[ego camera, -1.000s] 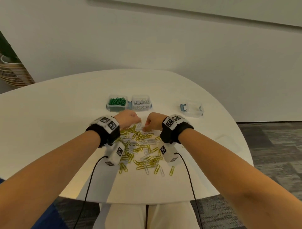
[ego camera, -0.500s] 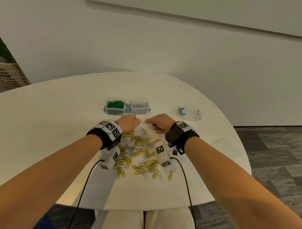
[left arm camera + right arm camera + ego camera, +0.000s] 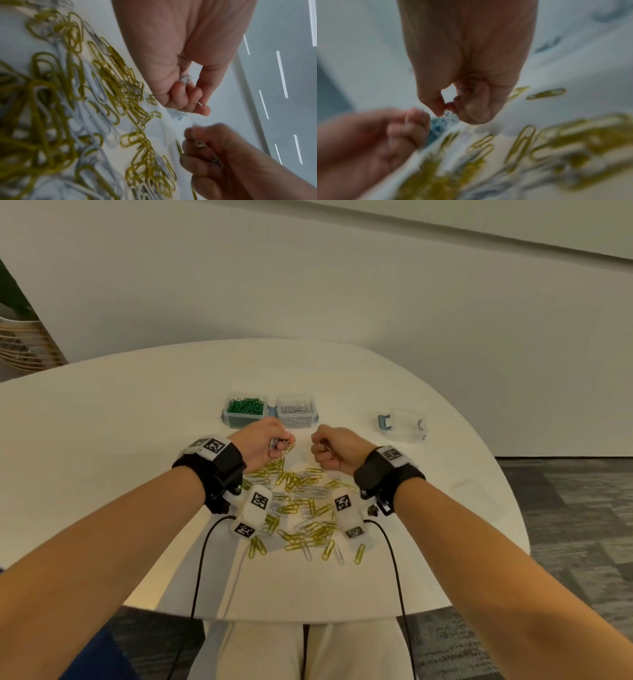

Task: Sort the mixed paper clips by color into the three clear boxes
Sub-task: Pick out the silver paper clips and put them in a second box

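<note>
A pile of yellow and white paper clips (image 3: 301,508) lies on the white table (image 3: 102,440) under my wrists. My left hand (image 3: 281,445) hovers at the pile's far edge, fingers curled round a bundle of white clips (image 3: 273,444), also seen in the left wrist view as white clips (image 3: 185,79). My right hand (image 3: 320,451) is beside it, curled round a few white clips (image 3: 199,143). Just beyond the hands stand the box of green clips (image 3: 245,409) and the box of white clips (image 3: 296,410). An empty clear box (image 3: 402,426) sits farther right.
The table's rounded edge runs close on the right, with grey carpet (image 3: 565,508) beyond it. Cables (image 3: 198,577) hang from both wrist cameras over the near edge. A pale wall (image 3: 342,285) stands behind the table. The right wrist view is blurred.
Both hands have come up off the far edge of the pile with white clips in them and drawn slightly apart. The right hand has turned its knuckles outward.
</note>
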`<control>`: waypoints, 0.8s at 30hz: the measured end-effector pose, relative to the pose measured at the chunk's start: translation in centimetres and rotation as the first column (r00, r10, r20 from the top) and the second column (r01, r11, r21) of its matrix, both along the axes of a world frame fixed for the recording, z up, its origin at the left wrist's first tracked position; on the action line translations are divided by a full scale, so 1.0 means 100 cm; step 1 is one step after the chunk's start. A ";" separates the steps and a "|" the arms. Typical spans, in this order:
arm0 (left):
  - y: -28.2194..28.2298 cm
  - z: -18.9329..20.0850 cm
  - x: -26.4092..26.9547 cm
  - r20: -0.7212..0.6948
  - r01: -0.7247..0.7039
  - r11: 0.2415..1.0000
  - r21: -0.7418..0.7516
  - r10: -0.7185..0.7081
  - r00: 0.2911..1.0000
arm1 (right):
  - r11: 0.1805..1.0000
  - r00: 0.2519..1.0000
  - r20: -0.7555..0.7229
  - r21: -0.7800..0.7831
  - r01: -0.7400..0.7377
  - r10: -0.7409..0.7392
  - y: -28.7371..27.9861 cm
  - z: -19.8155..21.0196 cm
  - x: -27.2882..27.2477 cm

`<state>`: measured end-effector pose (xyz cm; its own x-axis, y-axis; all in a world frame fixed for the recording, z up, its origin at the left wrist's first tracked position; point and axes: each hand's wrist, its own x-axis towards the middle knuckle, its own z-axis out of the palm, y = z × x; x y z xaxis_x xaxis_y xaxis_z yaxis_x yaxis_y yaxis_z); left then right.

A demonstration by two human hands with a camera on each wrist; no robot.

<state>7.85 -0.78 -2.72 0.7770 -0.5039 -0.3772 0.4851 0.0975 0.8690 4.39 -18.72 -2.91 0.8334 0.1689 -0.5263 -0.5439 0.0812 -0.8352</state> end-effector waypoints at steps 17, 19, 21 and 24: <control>-0.013 -0.007 -0.022 0.233 0.010 0.298 0.955 -0.768 0.597 | 0.287 0.802 0.035 -0.942 -0.173 0.597 0.009 -0.003 -0.010; -0.007 -0.004 -0.021 0.207 0.024 0.277 0.961 -0.771 0.602 | 0.245 0.797 -0.016 -0.948 -0.205 0.604 0.006 -0.005 -0.011; 0.000 0.000 -0.020 0.204 0.019 0.270 0.963 -0.770 0.605 | 0.305 0.813 -0.008 -0.925 -0.227 0.582 -0.001 -0.004 -0.011; 0.006 0.003 -0.016 0.239 0.092 0.418 0.904 -0.671 0.702 | 0.477 0.867 0.025 -0.843 -0.249 0.498 -0.012 -0.002 -0.010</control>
<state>6.23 -0.15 -2.40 0.7658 -0.5006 -0.4037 -0.2639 -0.8170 0.5127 3.34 -19.90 -3.13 0.9076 0.1139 -0.4041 -0.1315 -0.8371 -0.5311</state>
